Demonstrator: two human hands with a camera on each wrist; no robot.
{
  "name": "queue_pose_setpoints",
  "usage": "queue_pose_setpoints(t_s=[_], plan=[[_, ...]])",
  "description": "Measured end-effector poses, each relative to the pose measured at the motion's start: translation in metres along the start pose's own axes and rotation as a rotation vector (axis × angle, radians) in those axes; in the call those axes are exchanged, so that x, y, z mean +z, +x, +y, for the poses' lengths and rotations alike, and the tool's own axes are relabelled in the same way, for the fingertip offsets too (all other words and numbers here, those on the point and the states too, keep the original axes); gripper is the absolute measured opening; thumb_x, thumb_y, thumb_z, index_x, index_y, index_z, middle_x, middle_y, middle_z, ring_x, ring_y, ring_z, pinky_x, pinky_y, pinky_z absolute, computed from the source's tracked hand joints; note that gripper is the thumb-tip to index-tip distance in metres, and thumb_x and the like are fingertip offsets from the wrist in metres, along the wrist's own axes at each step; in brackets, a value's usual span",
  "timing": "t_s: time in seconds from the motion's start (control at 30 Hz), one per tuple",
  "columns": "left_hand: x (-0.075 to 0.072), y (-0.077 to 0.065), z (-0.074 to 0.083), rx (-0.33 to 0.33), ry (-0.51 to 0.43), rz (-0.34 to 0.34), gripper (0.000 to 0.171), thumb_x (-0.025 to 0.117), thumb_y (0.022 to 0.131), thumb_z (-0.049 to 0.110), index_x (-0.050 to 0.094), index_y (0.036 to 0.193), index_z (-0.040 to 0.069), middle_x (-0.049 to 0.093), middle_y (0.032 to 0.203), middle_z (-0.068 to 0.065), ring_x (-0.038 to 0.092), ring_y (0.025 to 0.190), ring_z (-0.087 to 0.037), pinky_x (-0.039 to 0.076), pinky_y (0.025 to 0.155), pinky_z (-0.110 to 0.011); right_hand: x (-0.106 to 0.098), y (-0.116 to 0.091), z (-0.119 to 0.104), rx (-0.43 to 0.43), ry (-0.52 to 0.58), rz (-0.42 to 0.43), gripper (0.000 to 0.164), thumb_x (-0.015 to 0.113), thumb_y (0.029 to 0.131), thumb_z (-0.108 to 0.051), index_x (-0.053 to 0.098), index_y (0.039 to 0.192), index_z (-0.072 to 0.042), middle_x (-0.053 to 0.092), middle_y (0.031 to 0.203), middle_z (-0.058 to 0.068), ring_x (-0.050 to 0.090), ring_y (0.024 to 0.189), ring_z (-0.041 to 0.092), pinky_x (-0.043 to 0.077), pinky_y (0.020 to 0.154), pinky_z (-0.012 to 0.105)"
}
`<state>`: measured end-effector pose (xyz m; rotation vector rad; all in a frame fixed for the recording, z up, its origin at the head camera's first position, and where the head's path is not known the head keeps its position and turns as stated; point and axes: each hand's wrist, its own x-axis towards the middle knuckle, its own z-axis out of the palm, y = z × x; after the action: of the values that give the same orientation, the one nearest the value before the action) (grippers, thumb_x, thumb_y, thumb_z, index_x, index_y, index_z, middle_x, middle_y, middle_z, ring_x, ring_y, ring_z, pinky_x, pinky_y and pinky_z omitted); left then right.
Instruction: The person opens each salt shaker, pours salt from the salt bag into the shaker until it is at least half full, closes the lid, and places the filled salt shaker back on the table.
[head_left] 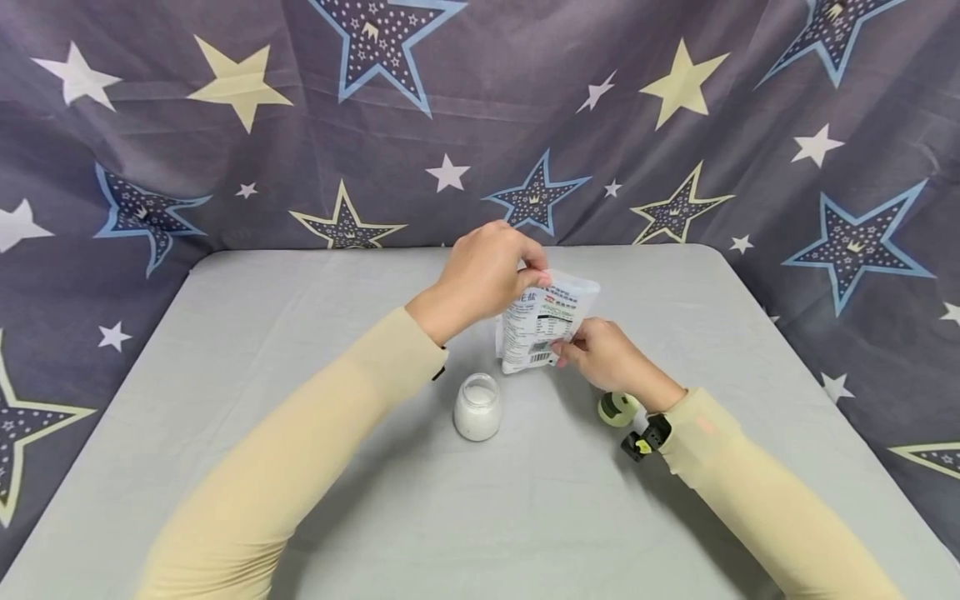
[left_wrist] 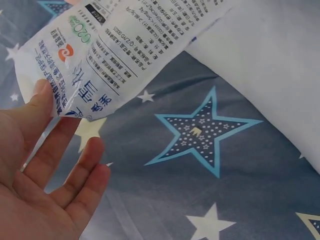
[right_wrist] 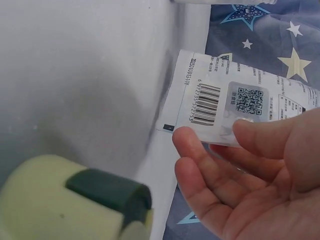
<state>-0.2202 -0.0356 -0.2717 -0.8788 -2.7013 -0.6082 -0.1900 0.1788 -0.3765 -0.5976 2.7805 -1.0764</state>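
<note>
A white printed salt bag (head_left: 547,321) stands on edge over the table, its back print and barcode facing me. My left hand (head_left: 491,271) pinches the bag's top corner between thumb and forefinger; in the left wrist view the other fingers (left_wrist: 92,165) spread away from it. Low on the bag's right side, my right hand (head_left: 606,354) pinches the edge near the barcode (right_wrist: 206,104). Just in front of the bag sits an uncovered glass jar (head_left: 478,408) holding white grains. Beneath my right wrist lies a pale green cap (head_left: 617,409) with a dark green flap.
A grey cloth covers the table (head_left: 360,517). Behind it and along both sides hangs a dark curtain (head_left: 517,100) patterned with stars. On my right wrist is a black strapped device (head_left: 647,437).
</note>
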Motion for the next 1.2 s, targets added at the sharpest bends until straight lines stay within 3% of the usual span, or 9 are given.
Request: queue_pose_setpoints(t_s=[0.47,0.7,0.93,1.2], plan=[[0.006,0.000,-0.010,-0.002,-0.037,-0.031,0.024,0.082,0.086,0.043,0.082,0.102,0.025,0.076,0.097,0.008,0.058,0.095,-0.017,0.049,0.076,-0.036,0.003,0.001,0.003,0.068,-0.008,-0.042,0.021,0.066,0.099,-0.008,0.070,0.117,0.002,0.074,0.092,0.010,0.072,0.083,0.029,0.056,0.073,0.036],[0.006,-0.005,-0.011,-0.013,-0.026,-0.065,0.036,0.083,0.082,0.048,0.081,0.109,0.025,0.074,0.102,0.009,0.058,0.098,-0.016,0.049,0.077,-0.035,0.004,0.001,0.004,0.084,0.014,-0.055,0.027,0.069,0.097,-0.009,0.067,0.122,0.000,0.075,0.105,0.012,0.073,0.085,0.021,0.058,0.074,0.035],[0.004,-0.008,-0.011,-0.015,-0.034,-0.067,0.045,0.086,0.078,0.051,0.079,0.114,0.025,0.073,0.105,0.010,0.057,0.100,-0.015,0.049,0.078,-0.036,0.004,0.000,0.004,0.097,0.009,-0.037,0.029,0.071,0.096,-0.011,0.067,0.124,-0.002,0.075,0.107,0.012,0.073,0.088,0.021,0.058,0.077,0.036],[-0.002,-0.015,-0.017,-0.025,-0.067,-0.029,0.045,0.082,0.083,0.053,0.077,0.117,0.024,0.073,0.112,0.009,0.059,0.110,-0.020,0.049,0.089,-0.041,0.003,-0.003,0.005,0.076,-0.011,-0.017,0.031,0.073,0.095,-0.015,0.067,0.124,-0.003,0.074,0.105,0.010,0.071,0.089,0.023,0.057,0.079,0.040]])
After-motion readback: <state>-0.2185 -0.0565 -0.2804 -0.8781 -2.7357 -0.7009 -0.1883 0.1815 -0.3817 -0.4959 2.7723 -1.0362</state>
